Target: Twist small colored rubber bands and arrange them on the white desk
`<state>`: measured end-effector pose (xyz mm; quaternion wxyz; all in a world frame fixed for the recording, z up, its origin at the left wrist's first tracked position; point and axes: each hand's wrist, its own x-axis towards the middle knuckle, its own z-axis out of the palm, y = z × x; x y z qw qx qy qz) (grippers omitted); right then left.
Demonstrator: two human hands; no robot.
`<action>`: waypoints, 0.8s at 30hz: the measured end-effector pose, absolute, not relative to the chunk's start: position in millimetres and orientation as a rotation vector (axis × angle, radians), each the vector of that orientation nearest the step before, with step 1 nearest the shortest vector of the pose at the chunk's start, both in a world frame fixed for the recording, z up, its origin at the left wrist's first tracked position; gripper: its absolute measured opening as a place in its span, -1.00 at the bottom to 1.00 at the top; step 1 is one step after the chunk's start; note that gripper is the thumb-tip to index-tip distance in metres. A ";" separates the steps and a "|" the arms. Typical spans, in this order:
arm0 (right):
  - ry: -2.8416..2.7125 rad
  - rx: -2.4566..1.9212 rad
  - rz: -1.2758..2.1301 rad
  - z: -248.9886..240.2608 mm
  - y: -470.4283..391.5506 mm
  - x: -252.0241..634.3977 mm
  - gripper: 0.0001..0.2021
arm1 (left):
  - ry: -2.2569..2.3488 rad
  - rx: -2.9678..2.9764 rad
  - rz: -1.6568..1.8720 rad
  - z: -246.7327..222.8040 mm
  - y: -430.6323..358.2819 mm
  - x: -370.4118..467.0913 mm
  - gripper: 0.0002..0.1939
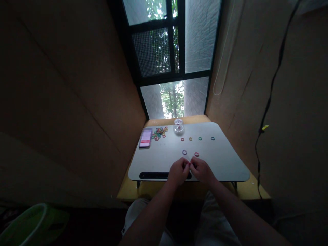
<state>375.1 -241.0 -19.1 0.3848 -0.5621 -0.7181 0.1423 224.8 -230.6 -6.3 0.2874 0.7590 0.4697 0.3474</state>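
My left hand (178,171) and my right hand (203,170) meet near the front edge of the white lap table (220,164). Both have thumb and fingers pinched together, fingertips nearly touching. A tiny reddish bit shows between them, too small to make out. Just beyond the fingers lie a purple ring (182,153) and a pinkish-red ring (196,156), each like a small elastic hair tie. Farther back, a spaced row holds a red ring (182,140), a yellow ring (190,140), a green ring (200,139) and a dark teal ring (212,139).
A loose pile of coloured rings (160,133) lies at the back left, beside a phone (145,138) with a lit screen. A clear plastic container (178,128) stands at the back edge. A black slot (153,175) runs along the front. Walls flank the table; a window is behind.
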 end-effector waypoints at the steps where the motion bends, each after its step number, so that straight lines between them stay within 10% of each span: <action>1: -1.829 -1.432 0.357 -19.5 -241.1 375.1 -0.84 | 1.259 2.031 0.924 -6.1 -230.9 224.9 -0.82; 24: -1.806 -1.433 0.359 -19.5 -242.4 374.7 -0.82 | 1.255 2.072 0.912 -9.6 -230.7 224.6 -0.83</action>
